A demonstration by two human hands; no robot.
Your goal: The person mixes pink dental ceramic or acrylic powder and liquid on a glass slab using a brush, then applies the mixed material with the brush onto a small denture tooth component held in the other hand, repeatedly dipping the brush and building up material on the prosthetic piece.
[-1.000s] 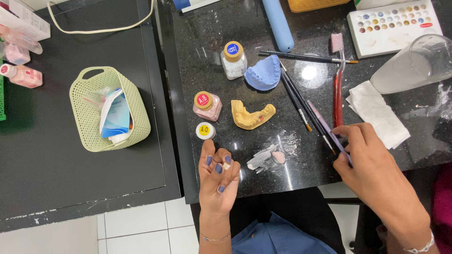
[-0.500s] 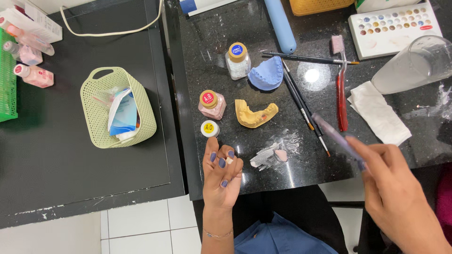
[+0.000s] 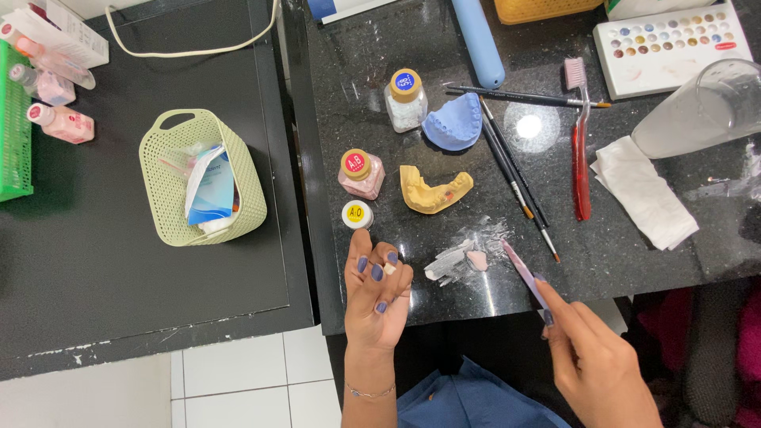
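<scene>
Since the earlier frame, the right hand [image 3: 598, 361] has been drawn back from the bench [image 3: 476, 182], its grip closed on a slim lilac tool [image 3: 525, 273] whose tip is brought beside the pink paste [image 3: 476, 260], just below the yellow dental cast [image 3: 434, 190]. A small tooth-like piece [image 3: 389, 269] is pinched in the left hand [image 3: 376, 297], left of the paste, so mixing appears under way.

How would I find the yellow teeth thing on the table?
Look at the shiny black counter, right of the green basket. Beside the pink jar, below the blue mould, lies the yellow mould. It is the only yellow, horseshoe-shaped piece.
</scene>
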